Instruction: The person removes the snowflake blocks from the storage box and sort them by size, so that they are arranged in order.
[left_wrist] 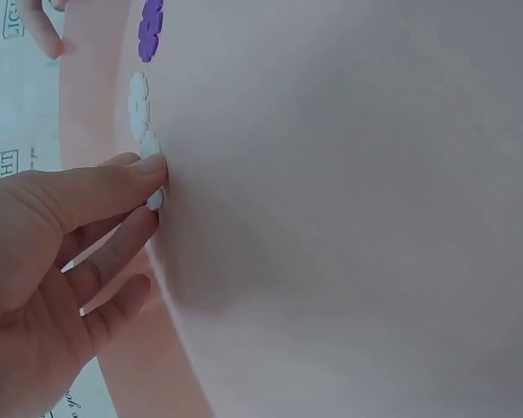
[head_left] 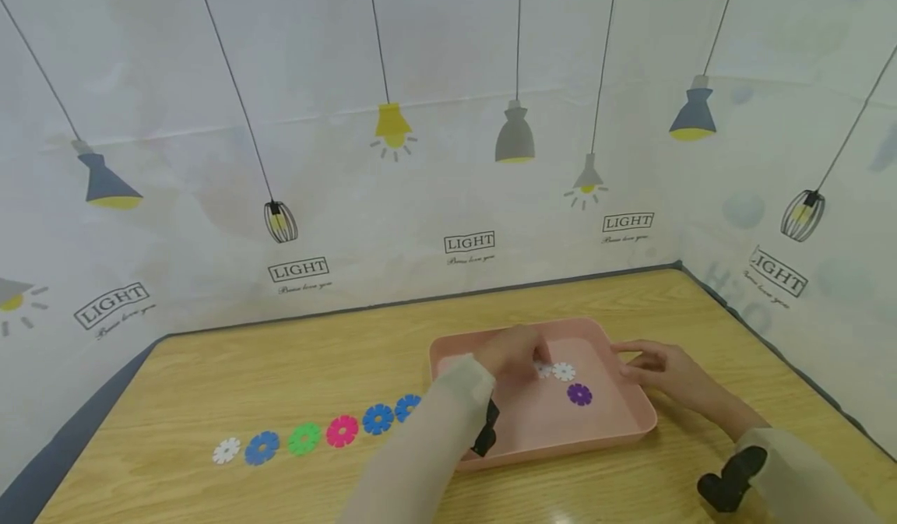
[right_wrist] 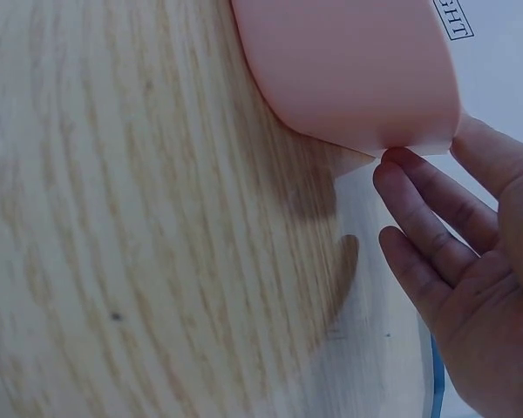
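Observation:
My left hand point(head_left: 513, 350) reaches into the pink tray point(head_left: 546, 448). In the left wrist view, its thumb and fingertips pinch a white snowflake disc point(left_wrist: 151, 143) near the tray's wall. A second white disc point(head_left: 564, 371) lies right beside it on the tray floor, and a purple disc point(head_left: 579, 394) is a little nearer to me. At the tray's right side, my right hand point(head_left: 669, 374) grips the rim with thumb and fingertips. The right wrist view has these fingers point(right_wrist: 423, 213) at the tray's outer edge, some of them spread below it.
Left of the tray, a row of notched discs runs along the wooden table point(head_left: 294, 376): white point(head_left: 226, 451), blue point(head_left: 262, 448), green point(head_left: 304, 438), pink point(head_left: 342, 430), then two more blue. My left forearm point(head_left: 427, 438) passes close over the row's right end. A lamp-printed backdrop point(head_left: 392, 220) stands behind.

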The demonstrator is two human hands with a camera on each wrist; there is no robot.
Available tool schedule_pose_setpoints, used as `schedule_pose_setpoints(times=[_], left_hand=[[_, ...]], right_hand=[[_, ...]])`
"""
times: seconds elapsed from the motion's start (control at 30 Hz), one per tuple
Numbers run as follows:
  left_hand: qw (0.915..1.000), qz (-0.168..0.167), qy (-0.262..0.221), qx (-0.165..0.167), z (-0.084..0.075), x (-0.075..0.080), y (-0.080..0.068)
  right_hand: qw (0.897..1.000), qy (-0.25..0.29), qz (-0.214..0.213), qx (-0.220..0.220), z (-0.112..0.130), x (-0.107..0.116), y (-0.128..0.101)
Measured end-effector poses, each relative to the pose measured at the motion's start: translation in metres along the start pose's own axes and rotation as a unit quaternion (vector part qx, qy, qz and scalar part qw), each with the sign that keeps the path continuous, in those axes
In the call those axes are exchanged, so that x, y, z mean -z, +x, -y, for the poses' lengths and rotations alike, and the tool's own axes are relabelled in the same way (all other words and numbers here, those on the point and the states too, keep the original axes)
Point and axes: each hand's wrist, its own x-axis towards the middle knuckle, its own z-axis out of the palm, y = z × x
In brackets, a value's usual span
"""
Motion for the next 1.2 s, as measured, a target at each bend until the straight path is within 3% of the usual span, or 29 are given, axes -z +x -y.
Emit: schedule_pose_setpoints(times=[0.3, 0.5, 0.63, 0.9, 1.2], left_hand=[[0.9993, 0.005, -0.032, 0.017, 0.005, 0.002, -0.006], [0.9963, -0.003, -0.084, -0.013, 0.014, 0.006, -0.016], [0.9946, -0.002, -0.090, -0.052, 0.021, 0.014, -0.029], [0.9909, -0.030, -0.070, -0.111, 0.033, 0.039, -0.072], [0.9897, -0.072, -0.049, -0.114, 0.059, 0.064, -0.135]], right_hand=[[1.000, 0.005, 0.004, 0.008, 0.001, 0.000, 0.000], [1.000, -0.001, 0.005, 0.012, -0.001, 0.001, 0.000], [1.000, -0.002, 0.005, 0.010, -0.001, 0.001, 0.000], [1.000, -0.003, 0.003, 0.009, 0.000, 0.000, 0.002], [1.000, -0.005, -0.002, 0.002, 0.000, -0.001, 0.001]])
